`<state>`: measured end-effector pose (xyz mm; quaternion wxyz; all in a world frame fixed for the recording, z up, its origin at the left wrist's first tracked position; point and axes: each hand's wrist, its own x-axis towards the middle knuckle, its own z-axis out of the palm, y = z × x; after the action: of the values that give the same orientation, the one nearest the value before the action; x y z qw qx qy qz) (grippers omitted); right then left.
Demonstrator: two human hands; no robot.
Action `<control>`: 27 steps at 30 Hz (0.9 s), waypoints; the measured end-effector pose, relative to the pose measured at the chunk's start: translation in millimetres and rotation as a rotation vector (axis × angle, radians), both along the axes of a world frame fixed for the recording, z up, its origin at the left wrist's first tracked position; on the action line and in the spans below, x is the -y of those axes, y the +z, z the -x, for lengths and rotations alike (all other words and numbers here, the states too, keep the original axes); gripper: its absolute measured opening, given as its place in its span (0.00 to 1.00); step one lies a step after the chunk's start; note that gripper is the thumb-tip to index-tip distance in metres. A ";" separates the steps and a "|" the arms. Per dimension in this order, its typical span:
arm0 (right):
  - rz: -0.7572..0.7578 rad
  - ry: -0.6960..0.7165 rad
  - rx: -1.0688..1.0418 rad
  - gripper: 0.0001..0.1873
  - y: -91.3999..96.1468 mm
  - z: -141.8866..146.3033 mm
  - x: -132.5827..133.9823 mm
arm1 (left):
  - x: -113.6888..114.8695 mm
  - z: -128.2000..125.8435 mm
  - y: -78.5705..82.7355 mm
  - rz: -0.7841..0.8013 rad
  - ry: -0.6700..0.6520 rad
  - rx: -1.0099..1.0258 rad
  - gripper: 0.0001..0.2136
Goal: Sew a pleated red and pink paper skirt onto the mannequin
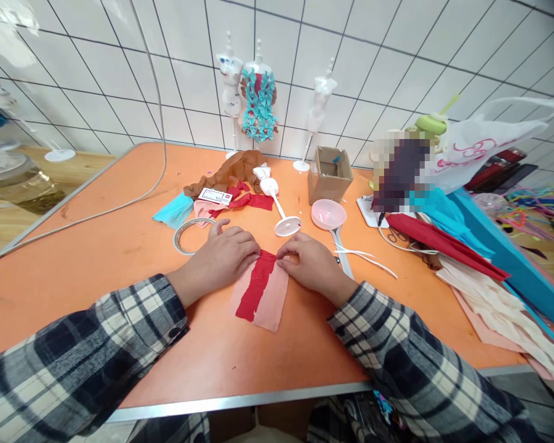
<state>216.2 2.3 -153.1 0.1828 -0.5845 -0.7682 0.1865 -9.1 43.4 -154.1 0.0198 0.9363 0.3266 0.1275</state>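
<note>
A red crepe paper strip (257, 286) lies on top of a pink crepe paper piece (270, 301) on the orange table (96, 258), right in front of me. My left hand (221, 255) rests curled on the left upper edge of the papers, fingers pinching them. My right hand (307, 261) is curled too and pinches the papers' top edge from the right. The fingertips of both hands almost meet at the red strip's upper end.
A tape roll (187, 234) lies left of my hands. A fallen white mini mannequin (274, 197), a pink funnel (329, 214) and a cardboard box (330, 173) stand behind. Paper scraps (221, 184), standing mannequins (257, 92), stacked coloured paper (466, 258) and a plastic bag (480, 147) fill the right.
</note>
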 end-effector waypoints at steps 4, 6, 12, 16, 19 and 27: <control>-0.006 0.008 -0.050 0.07 3.7 -12.4 -1.7 | 2.3 2.9 2.2 0.013 -0.005 0.011 0.11; 0.001 0.033 -0.034 0.09 4.4 -13.2 -1.3 | 2.6 4.4 1.9 0.027 -0.009 0.017 0.11; -0.032 0.029 0.100 0.08 1.8 -4.6 2.4 | 2.0 7.3 -0.3 0.032 0.002 0.028 0.11; -0.014 0.025 0.077 0.08 2.7 -6.2 1.3 | 3.1 9.0 1.2 -0.009 -0.001 0.028 0.12; 0.017 0.024 -0.013 0.08 5.2 -8.1 -0.2 | -0.2 16.3 4.1 -0.072 0.002 0.054 0.12; 0.142 0.101 -0.238 0.07 6.1 1.1 4.4 | -9.9 40.4 23.9 0.013 0.089 0.222 0.18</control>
<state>215.0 -2.2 -147.0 0.2209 -0.5303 -0.7545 0.3173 -49.5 53.3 -130.2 0.0565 0.9009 0.3643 0.2290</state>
